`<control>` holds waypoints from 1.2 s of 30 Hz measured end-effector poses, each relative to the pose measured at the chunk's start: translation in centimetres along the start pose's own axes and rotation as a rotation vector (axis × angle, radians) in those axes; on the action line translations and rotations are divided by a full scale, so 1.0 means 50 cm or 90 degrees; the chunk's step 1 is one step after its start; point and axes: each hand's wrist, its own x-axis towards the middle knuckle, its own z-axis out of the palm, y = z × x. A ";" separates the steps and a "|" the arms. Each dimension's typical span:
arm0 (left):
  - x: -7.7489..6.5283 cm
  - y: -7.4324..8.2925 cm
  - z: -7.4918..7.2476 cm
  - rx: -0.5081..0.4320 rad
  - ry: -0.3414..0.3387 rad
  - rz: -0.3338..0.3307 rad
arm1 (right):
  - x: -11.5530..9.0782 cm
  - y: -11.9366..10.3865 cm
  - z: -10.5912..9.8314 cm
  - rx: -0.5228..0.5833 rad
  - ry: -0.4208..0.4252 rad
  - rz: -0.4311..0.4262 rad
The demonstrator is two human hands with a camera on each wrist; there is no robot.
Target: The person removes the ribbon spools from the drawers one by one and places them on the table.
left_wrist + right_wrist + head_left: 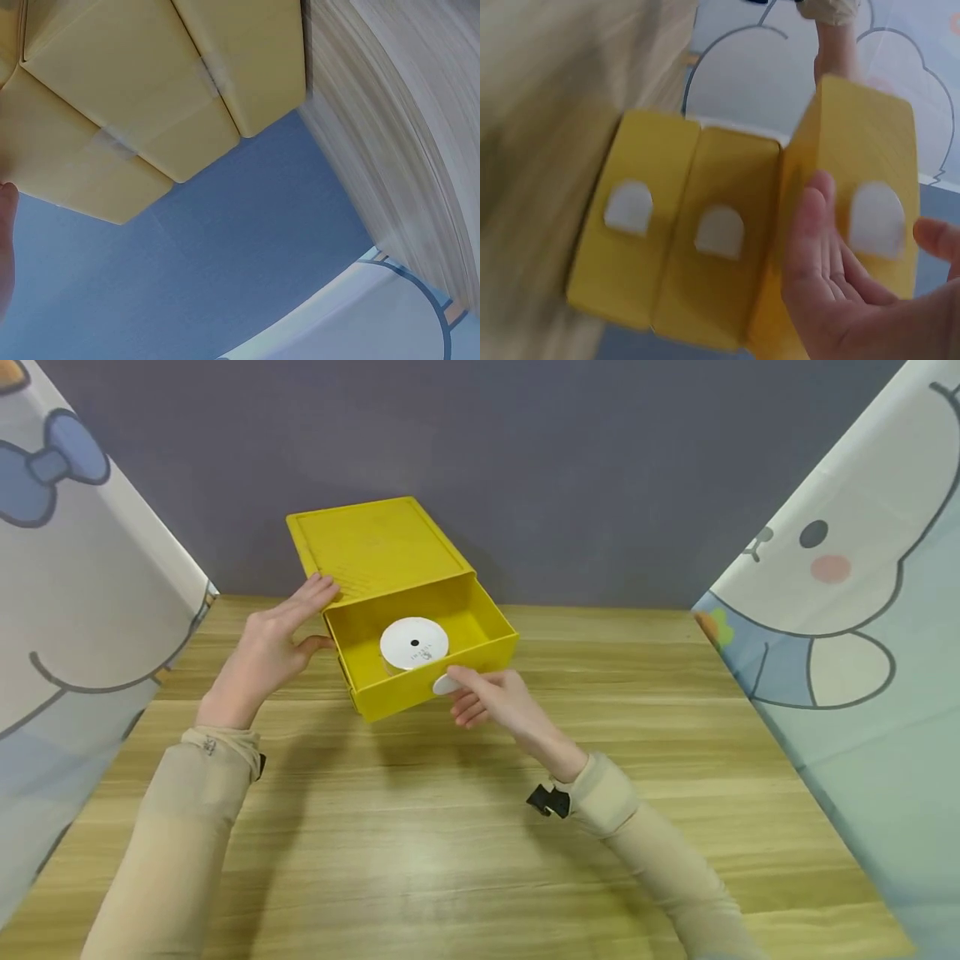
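A yellow drawer unit point(375, 539) stands at the back of the table, its top drawer point(491, 652) pulled out. Inside the drawer lies a white round disc point(414, 639) with a small dark centre hole. My left hand point(273, 647) rests on the unit's top left front corner, fingers on top, thumb at the side. At the drawer front is my right hand point(498, 697), thumb by the white tab point(876, 219) and fingers lower. In the right wrist view, the tab shows between spread thumb and fingers. Only a bit of the left hand point(6, 247) appears in its wrist view.
Two lower drawers point(718, 232) with white tabs are shut beneath. Clear tape point(116, 141) joins the unit's sides. Behind the wooden table point(420, 843) rises a dark grey wall point(600, 485); cartoon-printed cloths point(847, 552) hang at both sides.
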 end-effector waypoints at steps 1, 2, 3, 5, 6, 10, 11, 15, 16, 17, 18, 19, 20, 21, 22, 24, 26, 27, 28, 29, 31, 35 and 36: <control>0.000 0.000 0.001 -0.004 -0.001 0.000 | -0.002 -0.004 -0.009 -0.016 -0.004 -0.001; 0.001 0.001 0.002 -0.006 -0.001 0.000 | -0.006 -0.009 -0.018 -0.034 -0.007 -0.003; 0.001 0.001 0.002 -0.009 -0.001 -0.001 | -0.009 -0.015 -0.027 -0.053 -0.007 -0.004; 0.001 0.001 0.004 -0.009 0.001 -0.002 | -0.016 -0.031 -0.046 -0.087 -0.011 -0.007; 0.001 0.001 0.004 -0.010 0.002 -0.003 | -0.021 -0.040 -0.055 -0.102 -0.014 -0.008; 0.004 0.002 0.002 -0.014 -0.006 -0.010 | -0.037 -0.083 -0.085 -0.157 -0.015 -0.007; 0.005 0.002 0.001 -0.016 -0.007 -0.011 | -0.040 -0.095 -0.090 -0.168 -0.016 -0.010; 0.006 0.001 -0.001 -0.013 -0.005 -0.011 | -0.049 -0.142 -0.103 -0.220 -0.016 -0.028; 0.005 0.001 -0.002 -0.013 -0.005 -0.012 | -0.050 -0.154 -0.105 -0.238 -0.017 -0.033; 0.005 0.001 -0.003 -0.014 -0.006 -0.013 | -0.050 -0.165 -0.107 -0.254 -0.016 -0.039; 0.005 0.001 -0.003 -0.015 -0.008 -0.016 | -0.050 -0.176 -0.107 -0.275 -0.017 -0.047; 0.004 0.001 -0.003 -0.018 -0.011 -0.017 | -0.049 -0.188 -0.108 -0.295 -0.018 -0.052; 0.003 0.001 -0.003 -0.020 -0.014 -0.019 | -0.048 -0.199 -0.109 -0.318 -0.020 -0.056; 0.003 0.001 -0.003 -0.023 -0.017 -0.021 | -0.047 -0.210 -0.108 -0.336 -0.024 -0.059; 0.002 0.001 -0.002 -0.025 -0.018 -0.022 | -0.044 -0.221 -0.108 -0.353 -0.030 -0.062; 0.002 0.002 0.000 -0.027 -0.019 -0.023 | -0.038 -0.241 -0.105 -0.386 -0.051 -0.071; 0.001 0.003 0.001 -0.029 -0.018 -0.023 | -0.030 -0.258 -0.101 -0.420 -0.078 -0.077; 0.001 0.003 0.001 -0.029 -0.018 -0.023 | -0.025 -0.266 -0.099 -0.435 -0.093 -0.083; 0.001 0.004 0.002 -0.029 -0.018 -0.023 | -0.019 -0.273 -0.096 -0.451 -0.107 -0.088; 0.001 0.004 0.002 -0.029 -0.018 -0.024 | -0.014 -0.280 -0.092 -0.465 -0.121 -0.093; 0.002 0.005 0.002 -0.030 -0.019 -0.025 | -0.001 -0.292 -0.085 -0.489 -0.143 -0.095; 0.003 0.006 0.003 -0.029 -0.021 -0.024 | 0.023 -0.309 -0.066 -0.516 -0.185 -0.088; 0.003 0.006 0.003 -0.029 -0.020 -0.024 | 0.029 -0.312 -0.061 -0.523 -0.195 -0.086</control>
